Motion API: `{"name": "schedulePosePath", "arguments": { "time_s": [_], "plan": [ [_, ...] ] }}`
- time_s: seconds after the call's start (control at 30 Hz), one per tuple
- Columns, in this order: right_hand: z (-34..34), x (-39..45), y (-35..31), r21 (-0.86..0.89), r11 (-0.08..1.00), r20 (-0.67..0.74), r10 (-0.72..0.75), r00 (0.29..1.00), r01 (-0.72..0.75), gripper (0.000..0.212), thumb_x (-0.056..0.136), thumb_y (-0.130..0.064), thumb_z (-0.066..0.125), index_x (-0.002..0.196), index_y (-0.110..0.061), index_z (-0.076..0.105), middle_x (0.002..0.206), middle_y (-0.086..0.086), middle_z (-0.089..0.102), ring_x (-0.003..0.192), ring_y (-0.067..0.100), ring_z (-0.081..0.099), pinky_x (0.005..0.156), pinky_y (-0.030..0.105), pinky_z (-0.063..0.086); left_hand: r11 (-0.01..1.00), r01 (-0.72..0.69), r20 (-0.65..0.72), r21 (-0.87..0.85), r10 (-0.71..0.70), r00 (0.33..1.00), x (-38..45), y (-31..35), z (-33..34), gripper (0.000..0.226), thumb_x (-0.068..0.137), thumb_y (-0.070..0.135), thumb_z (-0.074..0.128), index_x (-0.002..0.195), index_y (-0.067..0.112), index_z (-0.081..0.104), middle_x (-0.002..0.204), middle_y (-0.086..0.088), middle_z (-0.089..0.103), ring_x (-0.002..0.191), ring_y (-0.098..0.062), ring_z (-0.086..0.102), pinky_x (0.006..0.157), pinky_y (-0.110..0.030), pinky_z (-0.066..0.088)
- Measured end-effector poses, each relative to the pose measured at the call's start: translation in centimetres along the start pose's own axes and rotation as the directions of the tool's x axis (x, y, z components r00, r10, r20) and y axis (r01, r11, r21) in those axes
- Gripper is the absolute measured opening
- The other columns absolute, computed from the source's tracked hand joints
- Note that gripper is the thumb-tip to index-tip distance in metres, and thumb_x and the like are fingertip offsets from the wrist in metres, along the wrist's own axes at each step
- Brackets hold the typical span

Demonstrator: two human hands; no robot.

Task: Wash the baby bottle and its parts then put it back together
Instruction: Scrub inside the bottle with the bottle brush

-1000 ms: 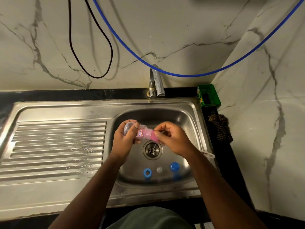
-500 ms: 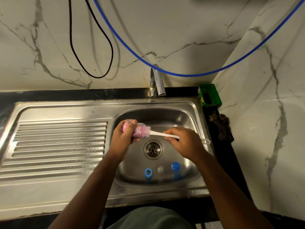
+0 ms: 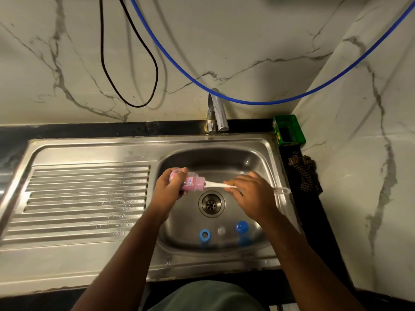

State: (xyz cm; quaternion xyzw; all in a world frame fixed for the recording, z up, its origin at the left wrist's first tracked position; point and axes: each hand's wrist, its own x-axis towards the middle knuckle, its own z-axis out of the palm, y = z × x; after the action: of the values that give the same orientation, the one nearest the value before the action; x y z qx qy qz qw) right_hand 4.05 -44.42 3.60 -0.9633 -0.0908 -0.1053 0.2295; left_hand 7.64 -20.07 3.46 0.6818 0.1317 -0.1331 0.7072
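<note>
The step in hand looks like scrubbing the inside of the bottle (image 3: 190, 182). The left hand (image 3: 168, 191) wraps around the bottle's body and holds it on its side above the sink (image 3: 258, 153), over the left part of the basin, with the mouth turned to the right. The right hand (image 3: 249, 192) pinches the white handle of a bottle brush (image 3: 219, 185), whose head sits inside the bottle and tints it pink. The handle runs level past the hand and ends in a clear loop over the basin's right edge. The two hands are apart, joined only by the brush.

The next move probably calls for a steady push, pull and twist of the brush while the left hand keeps the bottle from turning. After that the bottle needs a rinse under the tap (image 3: 216, 113) at the back edge, which shows no water running.

The other parts wait near the front edge of the basin: a blue ring (image 3: 204, 235), a small clear teat (image 3: 221, 230) and a blue cap (image 3: 242, 227), set in a row, apart from each other. They are not yet fitted back on.

The bottle is clear, smooth plastic with a small printed label. The sink is brushed steel, wet and shiny, with a ribbed draining board (image 3: 85, 198) on its left and a round drain (image 3: 211, 204) in the middle of the basin.
</note>
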Motion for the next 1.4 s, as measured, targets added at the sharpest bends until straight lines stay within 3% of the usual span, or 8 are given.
{"name": "schedulePosePath", "arguments": {
  "time_s": [0.2, 0.3, 0.43, 0.63, 0.8, 1.0, 1.23, 1.4],
  "plan": [
    [-0.5, -0.4, -1.1, 0.068, 0.997, 0.128, 0.014, 0.992, -0.023, 0.023, 0.104, -0.04, 0.054, 0.101, -0.027, 0.074, 0.08, -0.015, 0.067, 0.071, 0.009, 0.06, 0.06, 0.025, 0.042, 0.999, -0.053, 0.037, 0.008, 0.052, 0.998, -0.3, 1.1, 0.3, 0.027, 0.105, 0.033, 0.059, 0.121, 0.011, 0.062, 0.104, -0.009, 0.071, 0.086, -0.015, 0.071, 0.069, -0.024, 0.059],
    [-0.6, -0.3, -0.2, 0.04, 0.998, 0.02, 0.051, 0.999, -0.051, 0.018, 0.1, -0.037, 0.063, 0.102, -0.026, 0.078, 0.083, -0.011, 0.073, 0.074, 0.009, 0.064, 0.063, 0.016, 0.041, 0.997, -0.072, 0.007, 0.015, 0.072, 0.997, -0.1, 1.7, 0.1, 0.023, 0.105, 0.03, 0.06, 0.119, 0.012, 0.062, 0.105, -0.008, 0.072, 0.088, -0.016, 0.072, 0.072, -0.027, 0.06],
    [0.0, -0.1, -0.6, 0.033, 0.999, -0.051, -0.02, 0.999, 0.022, 0.014, 0.094, -0.03, 0.073, 0.103, -0.022, 0.08, 0.091, -0.009, 0.075, 0.084, 0.012, 0.064, 0.073, 0.028, 0.05, 0.999, -0.014, 0.051, 0.031, 0.013, 0.999, -0.4, 0.9, 0.7, 0.024, 0.105, 0.033, 0.061, 0.117, 0.013, 0.064, 0.101, -0.011, 0.071, 0.087, -0.021, 0.068, 0.072, -0.031, 0.057],
    [0.3, -1.0, -1.4, 0.082, 0.996, 0.039, 0.037, 0.999, -0.04, 0.029, 0.102, -0.044, 0.051, 0.101, -0.025, 0.073, 0.087, -0.008, 0.072, 0.076, 0.014, 0.066, 0.064, 0.03, 0.052, 1.0, -0.027, 0.045, 0.004, 0.027, 0.999, -0.1, 1.2, 0.7, 0.027, 0.105, 0.034, 0.059, 0.118, 0.011, 0.063, 0.096, -0.005, 0.069, 0.083, -0.014, 0.067, 0.067, -0.025, 0.056],
    [-0.5, 0.0, -0.4, -0.007, 1.0, -0.132, 0.001, 0.991, -0.002, 0.009, 0.091, -0.03, 0.078, 0.095, -0.021, 0.079, 0.085, -0.01, 0.073, 0.078, 0.011, 0.06, 0.068, 0.028, 0.043, 1.0, -0.013, 0.041, 0.011, 0.013, 0.999, -0.3, 1.1, 0.6, 0.027, 0.106, 0.034, 0.058, 0.118, 0.011, 0.063, 0.1, -0.007, 0.07, 0.087, -0.018, 0.069, 0.071, -0.028, 0.058],
    [-0.4, -1.0, -0.5, 0.06, 0.998, -0.012, 0.033, 0.999, -0.032, 0.021, 0.101, -0.04, 0.059, 0.092, -0.026, 0.072, 0.077, -0.011, 0.066, 0.065, 0.007, 0.057, 0.057, 0.024, 0.043, 0.999, -0.03, 0.013, 0.022, 0.03, 0.999, 0.0, 0.6, 0.4, 0.03, 0.105, 0.035, 0.058, 0.119, 0.009, 0.063, 0.1, -0.008, 0.07, 0.086, -0.018, 0.068, 0.069, -0.025, 0.057],
    [-0.7, -0.3, -0.2, 0.07, 0.997, -0.095, -0.009, 0.995, 0.015, 0.01, 0.091, -0.03, 0.078, 0.087, -0.022, 0.074, 0.08, -0.011, 0.067, 0.073, 0.006, 0.057, 0.066, 0.027, 0.044, 0.999, -0.03, 0.04, 0.041, 0.028, 0.999, -0.3, 0.7, 1.0, 0.025, 0.105, 0.034, 0.06, 0.117, 0.012, 0.063, 0.098, -0.008, 0.07, 0.083, -0.015, 0.068, 0.066, -0.023, 0.057],
    [0.0, -1.1, -1.2, 0.083, 0.996, 0.043, 0.03, 0.999, -0.034, 0.024, 0.101, -0.043, 0.054, 0.094, -0.027, 0.07, 0.08, -0.01, 0.067, 0.068, 0.009, 0.06, 0.059, 0.03, 0.049, 1.0, -0.013, 0.085, 0.026, 0.01, 0.996, -0.3, 0.6, 1.3, 0.027, 0.105, 0.036, 0.06, 0.113, 0.011, 0.065, 0.093, -0.006, 0.07, 0.08, -0.015, 0.066, 0.067, -0.028, 0.055]
  ]
}}
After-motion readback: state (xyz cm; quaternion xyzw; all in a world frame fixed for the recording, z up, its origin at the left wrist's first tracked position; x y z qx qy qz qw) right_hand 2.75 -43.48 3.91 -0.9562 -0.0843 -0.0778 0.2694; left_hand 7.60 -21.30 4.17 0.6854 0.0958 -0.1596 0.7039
